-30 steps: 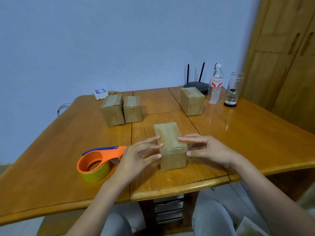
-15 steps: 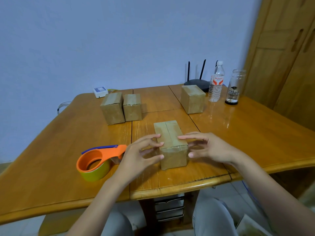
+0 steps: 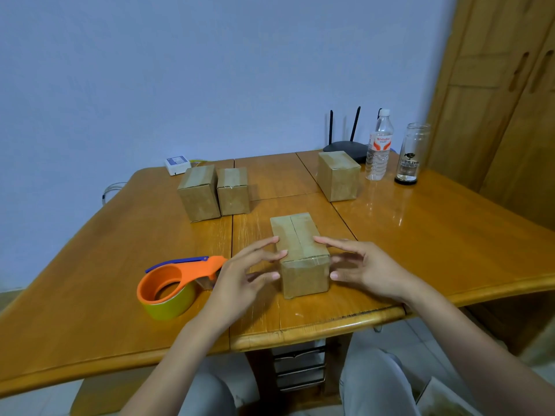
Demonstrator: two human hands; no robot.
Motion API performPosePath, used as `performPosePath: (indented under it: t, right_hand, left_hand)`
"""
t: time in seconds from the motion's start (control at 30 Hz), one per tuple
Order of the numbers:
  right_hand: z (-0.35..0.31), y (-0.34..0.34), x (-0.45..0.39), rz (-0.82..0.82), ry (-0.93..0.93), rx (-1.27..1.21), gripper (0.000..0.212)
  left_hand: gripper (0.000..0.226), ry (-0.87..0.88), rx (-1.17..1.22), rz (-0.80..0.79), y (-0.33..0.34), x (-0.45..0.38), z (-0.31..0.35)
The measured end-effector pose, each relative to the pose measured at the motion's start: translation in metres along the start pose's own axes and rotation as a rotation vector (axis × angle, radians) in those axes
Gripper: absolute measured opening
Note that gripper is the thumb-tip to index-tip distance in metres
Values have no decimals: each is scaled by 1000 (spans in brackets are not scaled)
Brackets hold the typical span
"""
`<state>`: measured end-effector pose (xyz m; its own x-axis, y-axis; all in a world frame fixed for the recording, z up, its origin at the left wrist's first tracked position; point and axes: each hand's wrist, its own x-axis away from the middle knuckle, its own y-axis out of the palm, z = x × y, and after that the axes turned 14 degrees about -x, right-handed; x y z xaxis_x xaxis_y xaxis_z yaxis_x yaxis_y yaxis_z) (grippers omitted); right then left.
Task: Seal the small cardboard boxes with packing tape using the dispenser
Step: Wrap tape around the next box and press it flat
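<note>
A person sits at a wooden bench [image 3: 435, 235] with both hands set about a small cardboard box [image 3: 300, 253] just below the middle of the frame. The left hand [image 3: 240, 277] comes in from the lower left, its fingers [image 3: 264, 244] straight and spread; the upper fingertips touch the box's top left edge and a lower one touches its left side. The right hand [image 3: 369, 265] mirrors it from the lower right, one straight fingertip on the top right edge, another beside the right face. Neither hand curls round the box; both are flat and relaxed against it. A seam runs lengthwise along the box's top.

The tape dispenser [image 3: 177, 280], orange with a blue blade arm and a yellowish roll, lies on the bench just left of the left hand, untouched.

Higher in the frame, two more boxes [image 3: 214, 192] stand side by side, touching or nearly so, left of centre. A fourth box [image 3: 339, 175] stands apart at centre right. Behind it is a black router [image 3: 345, 145] with its antennas upright, then a clear water bottle [image 3: 379, 145] and a glass jar [image 3: 410, 154] toward the right. A small white device [image 3: 177, 165] lies at the bench's far edge by the blue wall.
</note>
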<state>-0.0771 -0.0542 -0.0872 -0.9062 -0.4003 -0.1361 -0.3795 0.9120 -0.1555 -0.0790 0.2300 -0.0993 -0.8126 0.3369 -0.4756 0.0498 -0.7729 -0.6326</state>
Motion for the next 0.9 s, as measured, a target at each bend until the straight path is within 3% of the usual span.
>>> performPosePath:
  t: [0.3, 0.47, 0.9]
  right_hand:
    - [-3, 3, -2, 62, -11, 9, 64]
    - [-5, 2, 1, 49, 1, 2, 64]
    - [-9, 2, -3, 84, 11, -32, 62]
  left_hand:
    - [45, 22, -165, 112, 8, 1, 0]
    - [45, -96, -42, 24, 9, 7, 7]
    - [42, -162, 26, -55, -2, 2, 17]
